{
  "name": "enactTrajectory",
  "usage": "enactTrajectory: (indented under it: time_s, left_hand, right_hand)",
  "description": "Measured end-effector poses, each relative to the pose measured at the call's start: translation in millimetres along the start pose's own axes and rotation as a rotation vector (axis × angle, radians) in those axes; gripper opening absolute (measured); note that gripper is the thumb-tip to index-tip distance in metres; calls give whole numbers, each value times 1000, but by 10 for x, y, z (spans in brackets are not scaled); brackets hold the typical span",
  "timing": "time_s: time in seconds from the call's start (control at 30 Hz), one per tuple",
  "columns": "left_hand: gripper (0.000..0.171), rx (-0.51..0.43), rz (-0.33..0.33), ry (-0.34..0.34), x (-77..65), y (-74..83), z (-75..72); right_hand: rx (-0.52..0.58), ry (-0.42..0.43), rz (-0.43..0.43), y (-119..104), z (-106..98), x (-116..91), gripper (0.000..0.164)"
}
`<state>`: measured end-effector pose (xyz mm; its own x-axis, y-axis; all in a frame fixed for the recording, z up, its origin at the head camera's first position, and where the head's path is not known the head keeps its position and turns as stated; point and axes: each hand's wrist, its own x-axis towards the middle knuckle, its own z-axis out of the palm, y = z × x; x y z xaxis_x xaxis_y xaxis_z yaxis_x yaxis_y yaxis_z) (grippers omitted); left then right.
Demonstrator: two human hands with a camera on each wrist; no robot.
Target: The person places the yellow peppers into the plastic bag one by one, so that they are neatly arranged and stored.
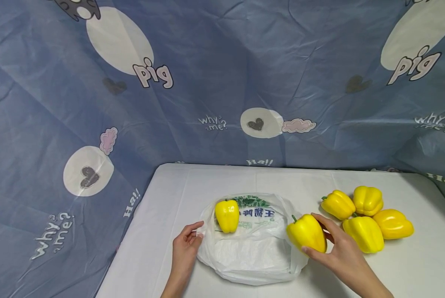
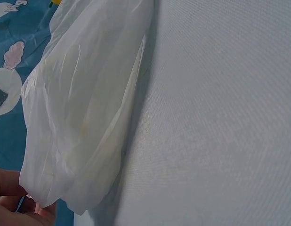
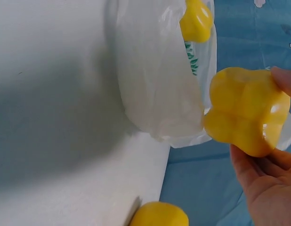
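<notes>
A white plastic bag [image 1: 253, 258] with green and blue print lies with its mouth spread wide, and one yellow bell pepper [image 1: 227, 216] is inside at its left. My left hand [image 1: 186, 246] pinches the bag's left rim; the left wrist view shows the fingers [image 2: 9, 183] at the bag's edge [image 2: 84, 132]. My right hand [image 1: 339, 250] grips another yellow bell pepper [image 1: 306, 234] between thumb and fingers, its green stem turned toward the bag. That pepper overlaps the bag's right rim in the head view. From the right wrist, its lobed bottom [image 3: 244, 110] shows beside the bag.
Several more yellow bell peppers [image 1: 367, 200] sit grouped on the white-covered table [image 1: 427, 269], to the right of my right hand. Behind the table hangs a blue printed cloth [image 1: 207, 82], which also runs down the left side.
</notes>
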<state>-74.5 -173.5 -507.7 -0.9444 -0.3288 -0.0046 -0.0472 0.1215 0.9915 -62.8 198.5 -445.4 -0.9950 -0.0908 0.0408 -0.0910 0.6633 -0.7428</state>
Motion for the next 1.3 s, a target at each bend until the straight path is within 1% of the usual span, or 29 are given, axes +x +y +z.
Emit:
enactTrajectory:
  time_s: [0.27,0.4,0.6,0.87,1.13,1.3]
  left_hand:
    - [34,5,26,12,0,-14,1]
    - [34,10,27,13,-2,-20,1]
    - [34,16,23,11,-4,-30,-2]
    - [34,6,21,10,-2,-37,5]
    - [34,-8,7,-3,-3,-25,-2]
    - [34,-10,-2,-10,-1,-17,-2]
  right_hand:
    - [-10,-25,-3,-41,27,37,86]
    - [2,-32,-4,-58,57,51,84]
    - [12,-23,-41,-82,112,66,82]
    - [17,-81,4,-153,125,120,84]
    - [-17,-106,5,-189,152,197,88]
    - [-3,-123,5,-210,171,244,89]
